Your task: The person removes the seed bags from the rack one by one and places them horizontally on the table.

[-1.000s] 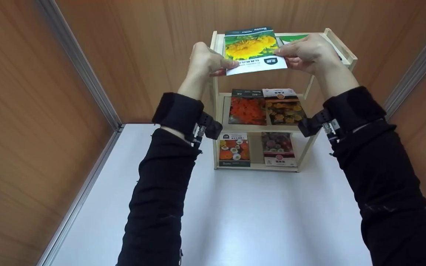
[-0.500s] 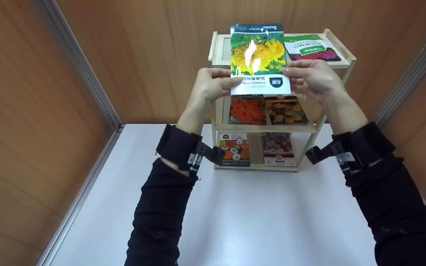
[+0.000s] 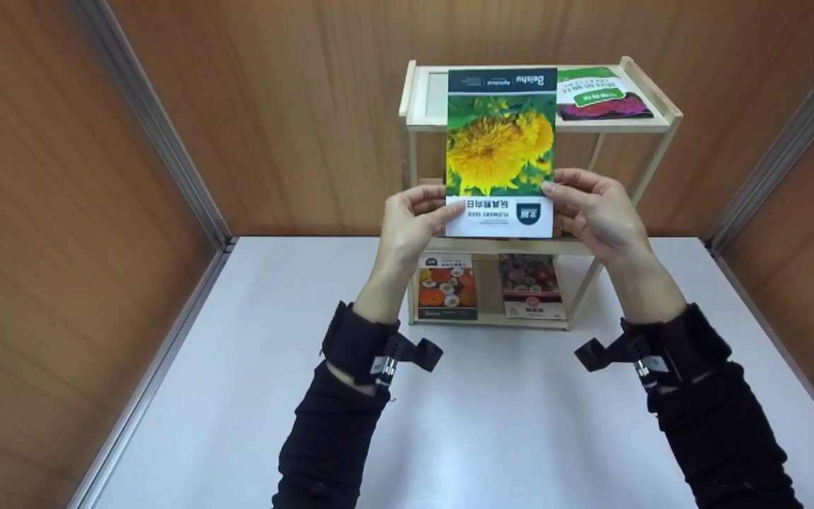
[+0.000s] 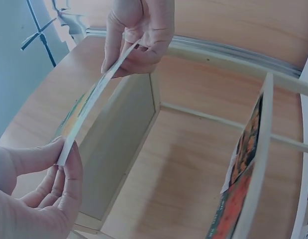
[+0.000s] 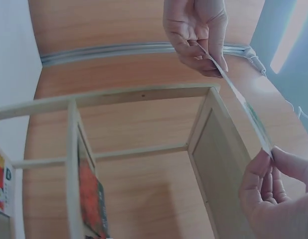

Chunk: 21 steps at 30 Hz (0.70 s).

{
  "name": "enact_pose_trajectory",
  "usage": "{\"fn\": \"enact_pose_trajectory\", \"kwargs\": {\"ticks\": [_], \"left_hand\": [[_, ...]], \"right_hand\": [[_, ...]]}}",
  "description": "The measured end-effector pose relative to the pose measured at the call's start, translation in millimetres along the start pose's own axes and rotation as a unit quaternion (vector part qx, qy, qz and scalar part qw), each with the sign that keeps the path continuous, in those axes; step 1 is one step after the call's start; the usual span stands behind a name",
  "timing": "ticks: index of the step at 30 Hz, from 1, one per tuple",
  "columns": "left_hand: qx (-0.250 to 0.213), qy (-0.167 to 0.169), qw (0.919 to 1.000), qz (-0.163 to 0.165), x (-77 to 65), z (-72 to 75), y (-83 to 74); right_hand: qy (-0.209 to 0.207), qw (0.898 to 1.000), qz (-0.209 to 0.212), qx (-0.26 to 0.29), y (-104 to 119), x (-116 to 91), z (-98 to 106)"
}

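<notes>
A seed packet (image 3: 499, 152) with yellow flowers, a dark top band and a white band hangs in the air before the wooden rack, its printing upside down in the head view. My left hand (image 3: 410, 230) pinches its left edge between thumb and fingers, near the white band. On the opposite edge my right hand (image 3: 601, 215) pinches it the same way. Both wrist views show the packet edge-on, with the left hand (image 4: 42, 184) and the right hand (image 5: 278, 186) each at one side. Most of the middle shelf is hidden behind the packet.
The three-tier wooden rack (image 3: 492, 324) stands on a white table (image 3: 273, 353). A green and white packet (image 3: 601, 95) lies on its top shelf. Below are an orange-flowered packet (image 3: 447, 286) and a dark red packet (image 3: 533, 286). Wood-grain walls (image 3: 273, 141) enclose the table.
Both hands have drawn the yellow-flowered packet from over the top shelf toward the camera and down. It now faces the camera more fully, and the green and white packet is uncovered.
</notes>
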State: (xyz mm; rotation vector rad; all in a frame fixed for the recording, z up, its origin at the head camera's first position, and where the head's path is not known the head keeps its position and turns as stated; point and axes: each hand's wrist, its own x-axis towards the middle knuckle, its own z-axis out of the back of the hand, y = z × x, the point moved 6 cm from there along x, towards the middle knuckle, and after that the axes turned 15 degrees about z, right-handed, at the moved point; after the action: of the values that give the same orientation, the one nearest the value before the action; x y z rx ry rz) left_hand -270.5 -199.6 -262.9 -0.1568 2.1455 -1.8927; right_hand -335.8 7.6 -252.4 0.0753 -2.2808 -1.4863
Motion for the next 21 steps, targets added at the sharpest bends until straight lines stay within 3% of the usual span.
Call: {"fn": "enact_pose_trajectory", "kwargs": {"ticks": [6, 14, 21], "left_hand": [[-0.023, 0.003, 0.9996, -0.018, -7.4, 0.6, 28.5], [-0.026, -0.004, 0.999, -0.034, -13.7, 1.5, 67.8], [-0.012, -0.022, 0.9994, -0.022, -14.5, 1.9, 103.3]], "right_hand": [[0.015, 1.0, 0.019, 0.0, -19, -19, 10], [0.0, 0.996, 0.059, -0.073, -44, -42, 24], [-0.02, 0.991, 0.074, -0.108, -71, -59, 36]]}}
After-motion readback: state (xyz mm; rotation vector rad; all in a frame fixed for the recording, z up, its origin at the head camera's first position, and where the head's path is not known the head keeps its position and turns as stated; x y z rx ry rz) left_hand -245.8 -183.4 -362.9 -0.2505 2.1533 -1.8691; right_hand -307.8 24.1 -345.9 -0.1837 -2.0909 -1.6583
